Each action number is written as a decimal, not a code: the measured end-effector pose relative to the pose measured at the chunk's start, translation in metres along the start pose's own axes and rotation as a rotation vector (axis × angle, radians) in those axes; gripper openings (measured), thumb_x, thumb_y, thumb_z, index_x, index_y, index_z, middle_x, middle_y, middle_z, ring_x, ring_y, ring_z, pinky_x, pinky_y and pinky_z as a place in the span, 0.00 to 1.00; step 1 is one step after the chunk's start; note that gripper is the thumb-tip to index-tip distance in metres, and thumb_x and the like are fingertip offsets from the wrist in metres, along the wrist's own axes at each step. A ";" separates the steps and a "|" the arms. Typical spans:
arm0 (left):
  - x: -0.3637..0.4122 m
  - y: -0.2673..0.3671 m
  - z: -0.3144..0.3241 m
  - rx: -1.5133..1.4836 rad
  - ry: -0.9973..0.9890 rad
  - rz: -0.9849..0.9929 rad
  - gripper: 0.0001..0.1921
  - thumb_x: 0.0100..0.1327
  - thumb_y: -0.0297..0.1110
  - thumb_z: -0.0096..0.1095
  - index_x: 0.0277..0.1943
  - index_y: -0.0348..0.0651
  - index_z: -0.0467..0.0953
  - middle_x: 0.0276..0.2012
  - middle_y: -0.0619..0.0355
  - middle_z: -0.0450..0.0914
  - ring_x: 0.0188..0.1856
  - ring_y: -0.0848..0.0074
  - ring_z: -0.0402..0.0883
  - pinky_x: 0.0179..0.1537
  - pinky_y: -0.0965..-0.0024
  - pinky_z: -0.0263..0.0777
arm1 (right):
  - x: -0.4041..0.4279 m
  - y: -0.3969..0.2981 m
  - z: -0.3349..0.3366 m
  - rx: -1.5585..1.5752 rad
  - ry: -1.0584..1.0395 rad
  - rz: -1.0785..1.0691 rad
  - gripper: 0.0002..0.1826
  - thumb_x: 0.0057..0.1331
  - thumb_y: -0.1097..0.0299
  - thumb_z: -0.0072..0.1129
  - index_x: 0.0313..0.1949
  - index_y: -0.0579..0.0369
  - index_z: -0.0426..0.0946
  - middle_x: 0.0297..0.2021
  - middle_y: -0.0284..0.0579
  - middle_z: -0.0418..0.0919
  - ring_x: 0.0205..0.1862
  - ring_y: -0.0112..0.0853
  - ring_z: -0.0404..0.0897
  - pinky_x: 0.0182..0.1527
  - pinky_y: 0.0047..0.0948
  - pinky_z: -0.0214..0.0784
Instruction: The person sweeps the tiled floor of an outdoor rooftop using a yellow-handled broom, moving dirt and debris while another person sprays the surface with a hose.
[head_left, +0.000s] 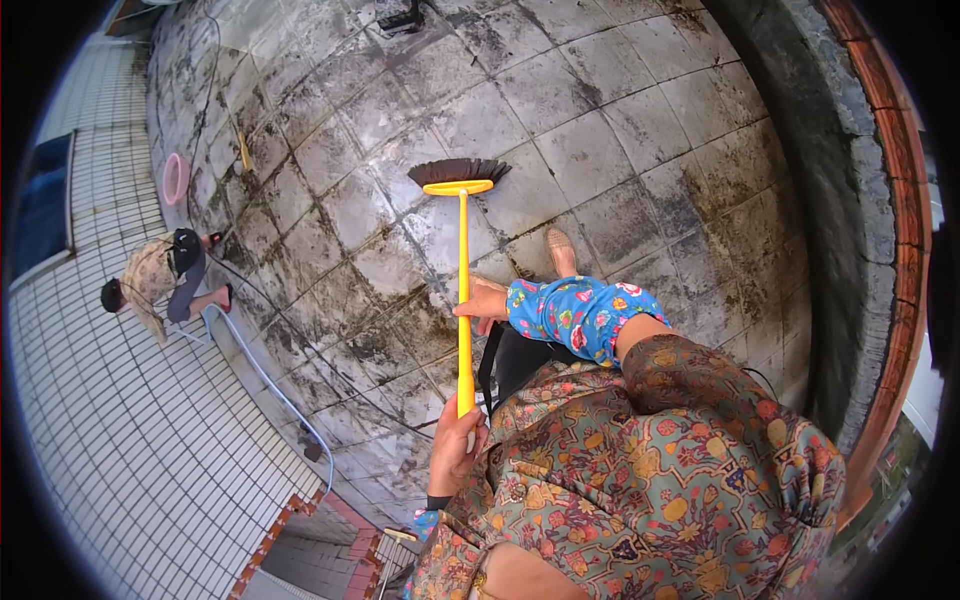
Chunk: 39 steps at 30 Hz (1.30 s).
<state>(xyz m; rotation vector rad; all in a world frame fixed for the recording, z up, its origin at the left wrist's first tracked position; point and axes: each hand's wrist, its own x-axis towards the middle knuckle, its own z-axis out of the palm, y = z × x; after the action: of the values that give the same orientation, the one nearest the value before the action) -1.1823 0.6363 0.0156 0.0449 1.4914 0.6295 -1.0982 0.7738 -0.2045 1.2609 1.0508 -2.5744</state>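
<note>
A yellow-handled broom (463, 247) with dark bristles stretches out ahead of me, its head resting on the stained paving slabs (510, 127). My left hand (452, 446) is closed around the top end of the handle, close to my body. Farther down the shaft, my right hand (484, 300) grips it too, below a blue floral sleeve cover (577, 311). One of my feet, in a beige shoe (559, 247), shows beyond the right forearm. The other foot is hidden.
At left, another person (169, 270) bends beside a white-tiled wall (150, 420). A light blue hose (277, 390) and a dark cable (330, 364) cross the floor. A pink basin (176, 178) lies near a small yellow object (244, 152). A parapet (874, 225) curves along the right.
</note>
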 end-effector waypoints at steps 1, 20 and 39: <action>0.002 -0.006 0.000 0.087 0.041 -0.015 0.18 0.58 0.25 0.50 0.52 0.39 0.60 0.27 0.60 0.68 0.20 0.83 0.66 0.19 0.82 0.60 | 0.010 0.011 0.003 0.071 -0.023 -0.025 0.20 0.56 0.56 0.56 0.31 0.66 0.70 0.24 0.49 0.73 0.16 0.40 0.76 0.15 0.33 0.70; -0.089 -0.126 -0.171 0.588 0.183 -0.121 0.32 0.46 0.19 0.59 0.58 0.43 0.60 0.44 0.52 0.75 0.44 0.70 0.74 0.46 0.74 0.66 | 0.007 0.070 0.160 0.205 -0.234 0.441 0.20 0.56 0.61 0.54 0.33 0.71 0.69 0.24 0.52 0.75 0.17 0.38 0.78 0.16 0.29 0.72; 0.264 0.156 0.046 0.281 -0.046 0.182 0.27 0.53 0.24 0.57 0.57 0.42 0.59 0.18 0.64 0.66 0.10 0.84 0.59 0.09 0.79 0.52 | 0.172 -0.150 -0.189 0.156 0.729 -0.231 0.17 0.50 0.66 0.52 0.33 0.70 0.66 0.22 0.54 0.73 0.21 0.43 0.76 0.20 0.36 0.72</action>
<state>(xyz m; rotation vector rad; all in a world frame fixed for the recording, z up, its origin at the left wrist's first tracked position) -1.2084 0.8932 -0.1561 0.4124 1.5325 0.5557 -1.1386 1.0404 -0.3280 2.3492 1.1492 -2.4148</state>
